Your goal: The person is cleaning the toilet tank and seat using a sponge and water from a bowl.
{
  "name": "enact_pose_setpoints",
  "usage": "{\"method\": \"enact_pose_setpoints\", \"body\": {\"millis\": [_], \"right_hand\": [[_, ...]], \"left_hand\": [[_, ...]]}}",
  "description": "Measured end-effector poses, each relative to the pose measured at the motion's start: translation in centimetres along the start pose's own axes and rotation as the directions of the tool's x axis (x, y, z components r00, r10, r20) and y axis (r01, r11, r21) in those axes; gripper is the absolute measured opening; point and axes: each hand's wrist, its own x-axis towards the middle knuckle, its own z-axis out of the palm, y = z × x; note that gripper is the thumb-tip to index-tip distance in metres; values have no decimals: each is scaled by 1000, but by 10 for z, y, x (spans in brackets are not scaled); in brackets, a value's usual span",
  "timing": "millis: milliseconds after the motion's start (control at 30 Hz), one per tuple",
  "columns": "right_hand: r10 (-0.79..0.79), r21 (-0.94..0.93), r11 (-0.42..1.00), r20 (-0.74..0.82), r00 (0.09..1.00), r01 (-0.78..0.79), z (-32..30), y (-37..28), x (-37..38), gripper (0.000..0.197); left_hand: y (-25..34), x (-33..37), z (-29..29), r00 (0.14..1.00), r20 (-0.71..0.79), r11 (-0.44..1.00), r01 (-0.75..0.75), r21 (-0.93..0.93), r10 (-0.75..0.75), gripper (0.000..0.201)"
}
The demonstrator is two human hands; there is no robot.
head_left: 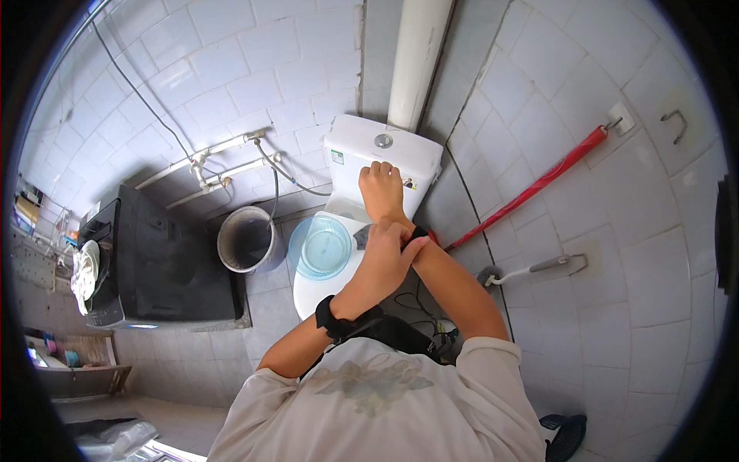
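My left hand (382,258) reaches across to my right wrist. Its fingers close round the black wristband (419,233) there, with the thumb lying along the forearm. My right hand (381,191) is held back-up in a loose fist above the toilet, and its palm is hidden. Another black band (331,317) circles my left wrist. Below my hands, a clear blue plastic basin (323,246) rests on the white toilet lid (312,296). Beside the basin, partly covered by my left hand, lies a grey item (362,236) whose kind I cannot make out.
Ahead stands the toilet tank (354,142). To the left are a grey bucket (248,240) and a black washing machine (173,266). A red pole (539,181) leans on the right wall near a hanging toilet brush (531,268). Cables (419,308) lie near my body.
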Motion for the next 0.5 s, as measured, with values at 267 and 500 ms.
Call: {"method": "enact_pose_setpoints", "body": {"millis": [267, 500], "right_hand": [[46, 74, 995, 179, 983, -60, 22, -19, -28, 5], [154, 128, 975, 188, 970, -180, 20, -1, -34, 8]], "left_hand": [[-22, 8, 9, 961, 212, 983, -169, -68, 180, 12], [-26, 7, -34, 949, 265, 948, -233, 218, 173, 21]]}}
